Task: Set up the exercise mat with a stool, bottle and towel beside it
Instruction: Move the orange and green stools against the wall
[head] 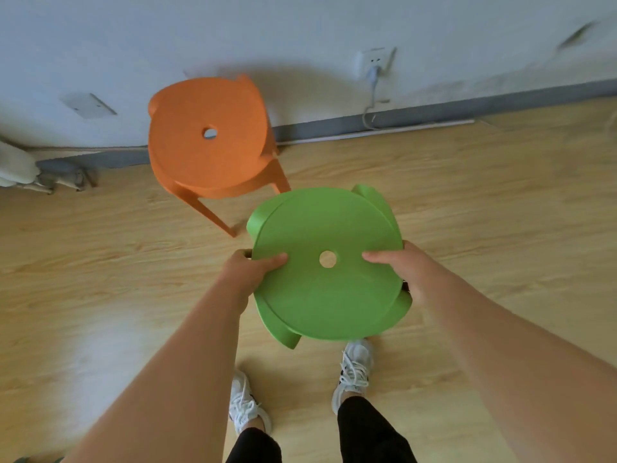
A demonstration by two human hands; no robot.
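A green plastic stool (pixel 325 295) with a round seat and a centre hole is held up above the wooden floor, in front of my feet. My left hand (pixel 248 274) grips the seat's left rim, thumb on top. My right hand (pixel 405 272) grips the right rim the same way. Its legs are mostly hidden under the seat. An orange stool (pixel 207 152) of the same shape stands on the floor by the wall, just beyond and left of the green one. No mat, bottle or towel is in view.
A white wall with a grey skirting board (pixel 434 113) runs across the back. A wall socket with a plugged-in cable (pixel 374 75) sits right of the orange stool. A white object (pixel 16 168) lies at the far left. My white shoes (pixel 354 369) are below.
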